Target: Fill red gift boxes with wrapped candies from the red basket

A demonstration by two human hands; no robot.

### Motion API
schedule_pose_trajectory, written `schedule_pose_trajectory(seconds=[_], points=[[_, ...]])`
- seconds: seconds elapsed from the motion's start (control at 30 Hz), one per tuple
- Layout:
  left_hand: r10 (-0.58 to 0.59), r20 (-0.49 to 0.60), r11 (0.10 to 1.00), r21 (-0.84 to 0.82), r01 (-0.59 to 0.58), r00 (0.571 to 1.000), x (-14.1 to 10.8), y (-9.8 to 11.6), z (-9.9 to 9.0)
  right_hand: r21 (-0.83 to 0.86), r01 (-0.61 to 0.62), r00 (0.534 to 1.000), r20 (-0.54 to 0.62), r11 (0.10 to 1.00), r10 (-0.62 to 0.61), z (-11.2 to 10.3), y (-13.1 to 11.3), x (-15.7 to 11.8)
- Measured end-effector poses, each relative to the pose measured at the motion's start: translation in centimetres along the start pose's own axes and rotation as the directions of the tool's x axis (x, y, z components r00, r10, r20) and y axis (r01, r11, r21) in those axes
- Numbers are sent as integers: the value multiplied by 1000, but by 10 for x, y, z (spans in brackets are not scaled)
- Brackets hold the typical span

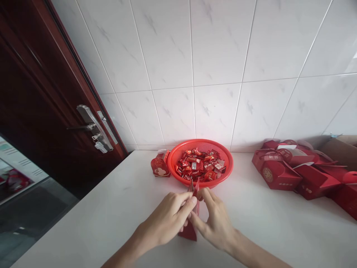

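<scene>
Between my two hands is a red cardboard gift box (190, 231), narrow and partly folded, with its top flaps sticking up. My left hand (171, 216) has its fingers closed on the box's left side. On the right side, my right hand (213, 217) pinches the box near its upper part, thumb and bent fingers against the card. The palms and fingers hide much of the box. Just beyond my hands stands a red plastic basket (229, 172) with many wrapped candies (198, 165) in it.
A small red box (160, 166) stands left of the basket. Several folded red gift boxes (281, 173) are piled at the right, with a brown carton (341, 149) behind. A tiled wall (217, 48) borders the white table (111, 208); a dark door (55, 74) with keys is at left.
</scene>
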State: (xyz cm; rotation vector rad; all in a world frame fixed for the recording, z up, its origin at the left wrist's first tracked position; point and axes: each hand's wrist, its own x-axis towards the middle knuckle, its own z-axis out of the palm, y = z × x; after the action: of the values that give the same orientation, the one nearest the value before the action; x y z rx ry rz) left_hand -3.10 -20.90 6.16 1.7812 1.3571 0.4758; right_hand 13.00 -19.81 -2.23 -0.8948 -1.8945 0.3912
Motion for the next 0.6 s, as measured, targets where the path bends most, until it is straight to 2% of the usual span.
schedule_pose_trajectory(seconds=[0.1,0.17,0.27,0.37,0.53,0.6], points=[[-13,30,993,-118,17,999,0,-8,2,5,-1,1000,3,1000,1,-3,0,7],[9,36,993,-122,-5,999,-1,-13,1,29,8,1000,26,1000,-8,-4,0,7],[68,-67,997,37,-66,995,-1,-18,-4,74,27,998,49,997,-30,-8,0,5],[140,-209,970,223,-92,968,1,-24,-11,74,9,1000,27,997,-11,-14,1,6],[209,-160,959,227,-170,965,7,-36,-21,110,-69,997,-13,992,70,-21,14,13],[238,-192,959,204,-198,952,16,-39,-30,156,-142,990,-6,978,144,-21,22,16]])
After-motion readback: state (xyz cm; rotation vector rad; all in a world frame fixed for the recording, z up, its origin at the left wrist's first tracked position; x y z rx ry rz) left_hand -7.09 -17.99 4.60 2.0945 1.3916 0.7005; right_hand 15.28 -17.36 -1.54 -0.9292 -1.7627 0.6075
